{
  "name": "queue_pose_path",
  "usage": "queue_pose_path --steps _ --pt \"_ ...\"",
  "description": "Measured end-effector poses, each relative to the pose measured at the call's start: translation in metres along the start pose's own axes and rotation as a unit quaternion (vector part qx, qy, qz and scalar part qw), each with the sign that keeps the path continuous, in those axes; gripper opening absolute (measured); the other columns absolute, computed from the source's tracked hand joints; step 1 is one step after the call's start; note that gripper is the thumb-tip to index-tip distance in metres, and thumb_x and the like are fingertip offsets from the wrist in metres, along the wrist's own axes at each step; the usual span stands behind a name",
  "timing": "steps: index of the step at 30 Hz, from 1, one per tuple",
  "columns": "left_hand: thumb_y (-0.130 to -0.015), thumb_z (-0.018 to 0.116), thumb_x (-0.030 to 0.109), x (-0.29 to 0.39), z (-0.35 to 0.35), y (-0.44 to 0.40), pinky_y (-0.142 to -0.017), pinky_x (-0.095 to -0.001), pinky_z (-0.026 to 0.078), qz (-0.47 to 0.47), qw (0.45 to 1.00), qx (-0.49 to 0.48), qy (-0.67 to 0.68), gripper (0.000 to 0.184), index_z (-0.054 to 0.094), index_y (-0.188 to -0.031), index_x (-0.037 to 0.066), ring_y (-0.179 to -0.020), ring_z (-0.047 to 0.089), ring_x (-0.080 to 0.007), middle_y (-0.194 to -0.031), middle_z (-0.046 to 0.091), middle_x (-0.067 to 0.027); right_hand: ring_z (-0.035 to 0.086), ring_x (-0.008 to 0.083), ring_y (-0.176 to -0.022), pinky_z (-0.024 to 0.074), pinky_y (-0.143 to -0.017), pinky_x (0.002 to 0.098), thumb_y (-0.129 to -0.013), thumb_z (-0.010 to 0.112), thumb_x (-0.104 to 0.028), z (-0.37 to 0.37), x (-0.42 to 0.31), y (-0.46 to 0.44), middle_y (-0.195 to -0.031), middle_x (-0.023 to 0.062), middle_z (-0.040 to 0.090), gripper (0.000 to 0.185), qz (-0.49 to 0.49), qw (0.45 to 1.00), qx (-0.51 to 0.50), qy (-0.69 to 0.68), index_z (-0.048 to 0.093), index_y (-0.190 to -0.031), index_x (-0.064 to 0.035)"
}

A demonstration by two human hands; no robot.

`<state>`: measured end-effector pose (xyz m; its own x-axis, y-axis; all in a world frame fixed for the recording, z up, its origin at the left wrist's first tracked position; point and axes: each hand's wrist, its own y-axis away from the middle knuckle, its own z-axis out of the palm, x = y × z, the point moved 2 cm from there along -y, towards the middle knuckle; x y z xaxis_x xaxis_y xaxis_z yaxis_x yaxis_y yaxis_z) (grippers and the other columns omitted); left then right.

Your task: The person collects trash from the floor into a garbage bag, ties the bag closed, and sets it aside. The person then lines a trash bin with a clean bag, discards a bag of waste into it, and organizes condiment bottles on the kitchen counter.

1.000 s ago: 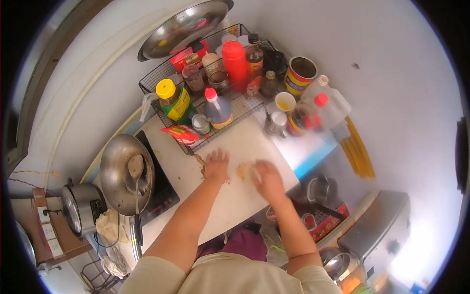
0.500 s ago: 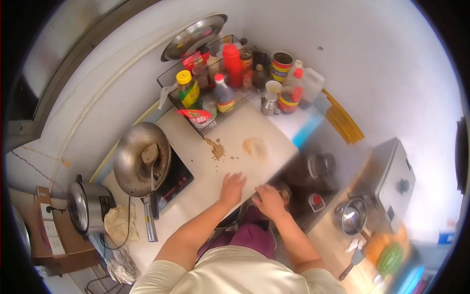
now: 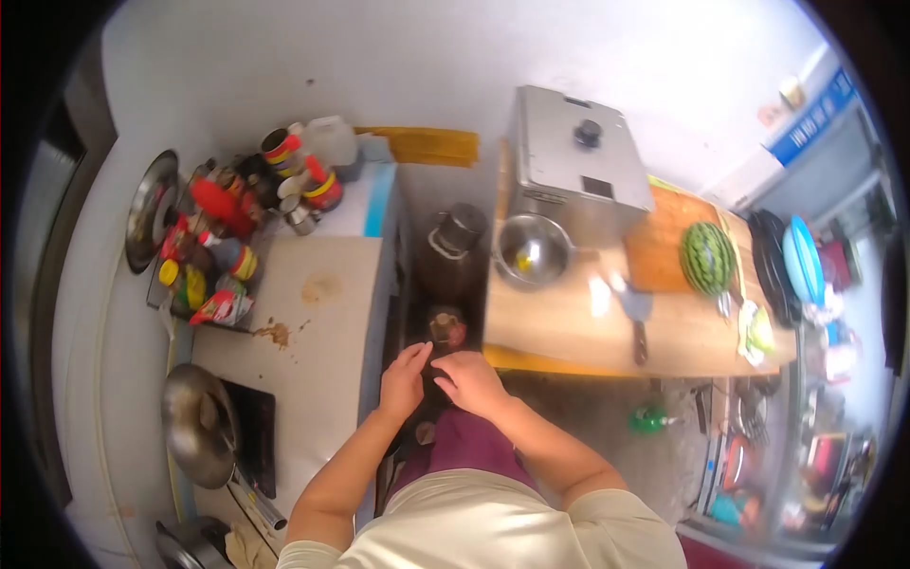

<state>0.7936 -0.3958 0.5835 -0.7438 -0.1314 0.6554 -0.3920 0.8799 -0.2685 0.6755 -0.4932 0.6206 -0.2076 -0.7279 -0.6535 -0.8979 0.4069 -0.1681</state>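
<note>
My left hand (image 3: 405,381) is in the air over the dark gap between the two counters, its fingers stretched out and nothing visible in them. Close beside it, my right hand (image 3: 471,381) has its thumb apart from its bent fingers and shows nothing held. The hands do not touch. Below their fingertips, low in the gap, lies a blurred brown and reddish thing (image 3: 447,328). On the left counter (image 3: 322,365) are a brown smear (image 3: 275,333) and a pale yellowish stain (image 3: 320,287).
A wok (image 3: 199,427) and crowded sauce bottles (image 3: 223,204) stand at the left. The right wooden counter (image 3: 559,332) holds a metal bowl (image 3: 533,251), a steel box (image 3: 583,152), a cleaver (image 3: 637,318), a cutting board (image 3: 659,251) and a watermelon (image 3: 708,258).
The view has swung right, bringing the wooden counter fully into sight. Both hands have left the left counter's surface and come close together over the gap.
</note>
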Motion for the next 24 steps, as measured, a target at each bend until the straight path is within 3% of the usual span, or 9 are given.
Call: queue_pose_path --steps 7,10,13,16,17,20,24 --pt "-0.073 0.056 -0.002 0.069 0.057 -0.02 -0.071 -0.0356 0.048 0.084 0.994 -0.064 0.012 0.037 0.059 -0.108 0.01 -0.079 0.06 -0.024 -0.11 0.055 -0.0106 0.056 0.0328 -0.086 0.0434 -0.078 0.041 -0.07 0.066 -0.011 -0.079 0.076 0.058 -0.089 0.0147 0.06 0.024 0.201 0.969 0.145 0.012 0.058 -0.092 -0.0042" --pt "-0.072 0.055 -0.002 0.097 0.083 -0.03 -0.071 -0.0358 0.047 0.105 0.99 -0.085 0.027 0.038 0.058 -0.107 0.009 -0.081 0.058 -0.0277 -0.108 0.056 -0.011 0.05 0.0338 -0.102 0.04 -0.087 0.0409 -0.07 0.068 -0.013 -0.118 0.146 0.07 -0.106 0.0176 0.056 0.037 0.219 0.942 0.242 0.083 0.056 -0.104 -0.0049" --pt "-0.072 0.056 -0.001 0.12 0.119 -0.041 -0.07 -0.0353 0.049 0.056 0.991 -0.104 0.069 0.033 0.06 -0.104 0.008 -0.082 0.059 -0.03 -0.104 0.058 -0.0112 0.037 0.0347 -0.119 0.0335 -0.096 0.0402 -0.072 0.067 -0.018 -0.154 0.204 0.067 -0.125 0.0189 0.044 0.05 0.228 0.919 0.277 0.166 0.05 -0.117 -0.0066" --pt "-0.073 0.055 -0.001 0.144 0.155 -0.053 -0.069 -0.0348 0.049 0.019 0.99 -0.086 0.113 0.03 0.061 -0.101 0.008 -0.083 0.059 -0.0312 -0.101 0.058 -0.0128 0.027 0.0336 -0.127 0.0277 -0.102 0.0391 -0.075 0.065 -0.02 -0.158 0.257 0.062 -0.135 0.0181 0.034 0.053 0.288 0.928 0.205 0.115 0.046 -0.123 -0.0084" --pt "-0.073 0.055 -0.001 0.15 0.167 -0.055 -0.069 -0.0342 0.049 0.016 0.99 -0.078 0.113 0.029 0.061 -0.1 0.007 -0.082 0.059 -0.0306 -0.101 0.059 -0.013 0.03 0.0344 -0.126 0.0278 -0.102 0.04 -0.081 0.057 -0.018 -0.145 0.273 0.062 -0.133 0.0182 0.037 0.044 0.229 0.944 0.187 0.144 0.047 -0.122 -0.0083" --pt "-0.074 0.054 -0.002 0.166 0.192 -0.062 -0.069 -0.0337 0.049 0.001 0.993 -0.049 0.106 0.025 0.061 -0.097 0.005 -0.081 0.06 -0.0299 -0.098 0.059 -0.0136 0.035 0.0349 -0.122 0.0285 -0.102 0.0409 -0.083 0.048 -0.01 -0.111 0.262 0.063 -0.13 0.0182 0.041 0.038 0.139 0.974 0.176 0.015 0.048 -0.121 -0.0077" --pt "-0.074 0.052 -0.001 0.175 0.199 -0.059 -0.069 -0.0352 0.048 -0.041 0.994 -0.028 0.094 0.02 0.062 -0.09 0.004 -0.081 0.059 -0.0311 -0.09 0.061 -0.0141 0.04 0.0343 -0.119 0.0311 -0.101 0.041 -0.08 0.04 -0.004 -0.096 0.224 0.079 -0.126 0.0188 0.044 0.038 0.08 0.988 0.124 0.034 0.052 -0.116 -0.0053"
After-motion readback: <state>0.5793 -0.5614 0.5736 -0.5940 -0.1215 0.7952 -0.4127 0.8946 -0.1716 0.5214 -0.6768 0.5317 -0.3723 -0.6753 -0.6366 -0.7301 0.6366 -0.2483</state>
